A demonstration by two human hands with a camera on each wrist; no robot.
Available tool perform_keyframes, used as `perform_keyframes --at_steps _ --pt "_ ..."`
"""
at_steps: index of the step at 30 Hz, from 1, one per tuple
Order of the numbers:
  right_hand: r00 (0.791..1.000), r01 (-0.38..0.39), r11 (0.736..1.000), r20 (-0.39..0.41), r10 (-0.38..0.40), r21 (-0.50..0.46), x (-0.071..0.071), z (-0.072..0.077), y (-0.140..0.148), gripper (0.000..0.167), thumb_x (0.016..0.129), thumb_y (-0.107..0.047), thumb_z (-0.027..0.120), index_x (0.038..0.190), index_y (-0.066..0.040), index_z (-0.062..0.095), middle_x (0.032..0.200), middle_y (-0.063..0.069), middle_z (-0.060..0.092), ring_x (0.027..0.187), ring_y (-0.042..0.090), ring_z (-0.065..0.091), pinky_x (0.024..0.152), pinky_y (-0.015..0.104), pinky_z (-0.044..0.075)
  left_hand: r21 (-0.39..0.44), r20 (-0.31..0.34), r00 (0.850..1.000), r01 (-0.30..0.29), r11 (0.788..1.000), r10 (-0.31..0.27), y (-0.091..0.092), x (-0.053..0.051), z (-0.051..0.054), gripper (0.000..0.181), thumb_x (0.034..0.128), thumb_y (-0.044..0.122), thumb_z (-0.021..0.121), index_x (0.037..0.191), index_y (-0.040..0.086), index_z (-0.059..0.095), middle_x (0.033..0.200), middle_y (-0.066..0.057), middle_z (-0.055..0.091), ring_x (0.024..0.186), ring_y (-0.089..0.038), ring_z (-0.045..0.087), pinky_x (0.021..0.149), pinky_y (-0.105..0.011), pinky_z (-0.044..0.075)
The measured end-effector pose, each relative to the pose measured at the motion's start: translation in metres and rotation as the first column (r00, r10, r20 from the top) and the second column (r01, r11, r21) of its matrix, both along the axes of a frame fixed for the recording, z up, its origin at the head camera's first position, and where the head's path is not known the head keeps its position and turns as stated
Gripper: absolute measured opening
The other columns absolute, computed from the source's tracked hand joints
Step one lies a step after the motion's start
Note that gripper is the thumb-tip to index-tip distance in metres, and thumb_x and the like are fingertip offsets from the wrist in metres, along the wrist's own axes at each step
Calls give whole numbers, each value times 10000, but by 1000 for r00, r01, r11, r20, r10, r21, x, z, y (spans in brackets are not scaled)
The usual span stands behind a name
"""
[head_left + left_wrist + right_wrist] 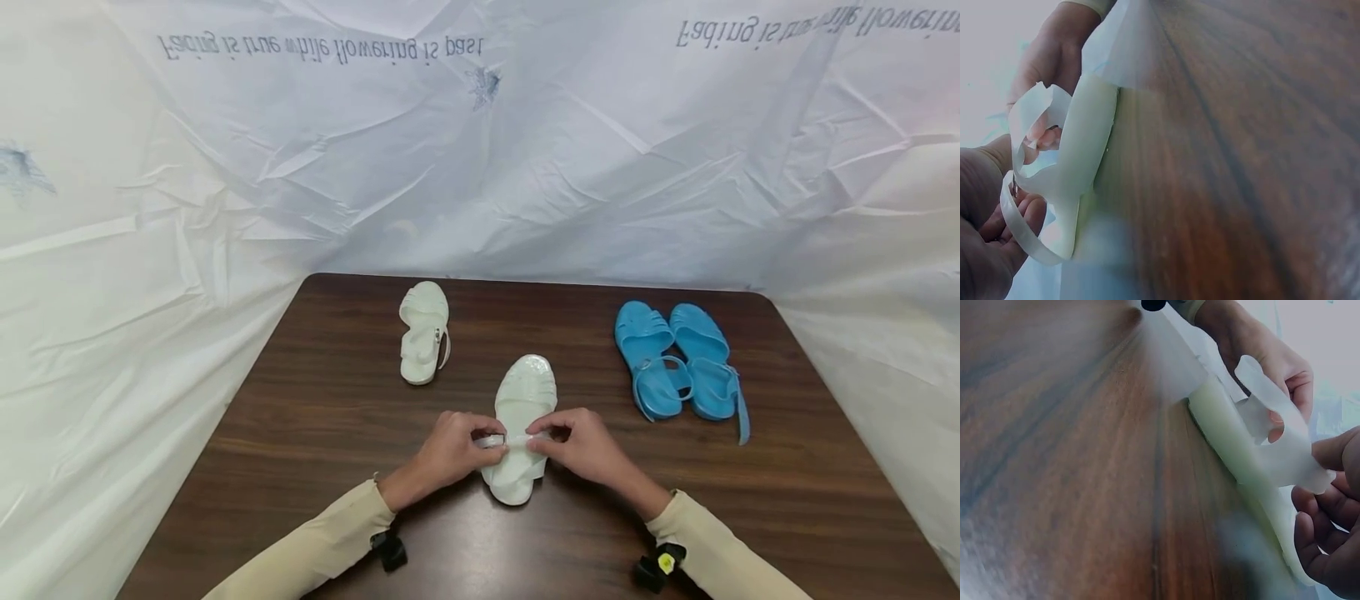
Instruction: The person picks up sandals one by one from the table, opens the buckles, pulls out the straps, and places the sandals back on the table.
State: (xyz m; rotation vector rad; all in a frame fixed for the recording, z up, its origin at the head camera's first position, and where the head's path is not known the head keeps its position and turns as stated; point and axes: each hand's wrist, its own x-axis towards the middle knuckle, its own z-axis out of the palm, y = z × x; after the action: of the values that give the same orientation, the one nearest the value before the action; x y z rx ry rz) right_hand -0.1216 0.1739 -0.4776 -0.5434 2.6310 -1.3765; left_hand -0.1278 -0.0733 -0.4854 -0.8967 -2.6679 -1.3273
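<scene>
A white sandal [527, 390] lies on the table with its toe pointing away from me, between my two hands. At its left side my left hand [452, 448] pinches the ankle strap near a small metal buckle [1015, 186]. From the other side my right hand [587, 447] pinches the strap between thumb and fingers. The strap [1019, 228] bends in a loop beside the left fingers in the left wrist view. In the right wrist view, the right thumb and fingers close on the edge of the white strap piece [1291, 450].
Another white sandal [424, 329], its strap hanging at the right, lies farther back on the left. Two blue sandals [645, 333] lie side by side at the right. The brown table [300, 400] ends at white sheeting [450, 167] behind it.
</scene>
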Motion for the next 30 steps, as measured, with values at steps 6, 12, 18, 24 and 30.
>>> perform_keyframes --at_steps 6,12,18,24,30 --pt "999 -30 998 -17 29 -51 -3 0 -4 200 946 -331 755 1042 -158 783 894 -82 715 731 78 604 644 256 531 -3 -23 1000 -4 1000 4 1 -1 1 117 836 150 849 932 105 800 867 33 766 763 -27 669 677 -204 546" --pt "999 -53 998 -12 53 -39 -5 -1 -11 251 928 -417 757 1055 -204 796 911 -98 722 717 79 573 617 248 509 -27 -33 999 -6 1000 5 1 -1 3 104 843 169 840 927 120 805 852 44 763 733 -14 652 656 -186 528" --pt "999 -26 1000 -26 26 -9 -4 -4 -13 136 895 -361 805 971 -248 815 823 -129 696 684 62 531 583 228 477 -11 -24 1000 -2 1000 2 1 0 2 107 843 168 841 932 120 805 854 46 764 734 -1 647 649 -176 525" --pt "999 17 1000 -37 -17 9 -1 -3 -12 119 867 -328 836 941 -235 830 669 -128 621 597 45 469 532 213 433 9 -3 1000 -9 1000 9 -1 1 -1 97 849 181 841 936 151 812 857 74 763 739 14 647 643 -170 527" --pt "998 57 998 -6 -57 -41 -2 -6 -3 115 868 -286 837 928 -188 830 814 -93 736 669 44 591 589 231 507 25 1 997 -79 997 79 -9 1 -1 130 826 209 870 929 150 819 871 62 774 731 3 649 630 -171 518"
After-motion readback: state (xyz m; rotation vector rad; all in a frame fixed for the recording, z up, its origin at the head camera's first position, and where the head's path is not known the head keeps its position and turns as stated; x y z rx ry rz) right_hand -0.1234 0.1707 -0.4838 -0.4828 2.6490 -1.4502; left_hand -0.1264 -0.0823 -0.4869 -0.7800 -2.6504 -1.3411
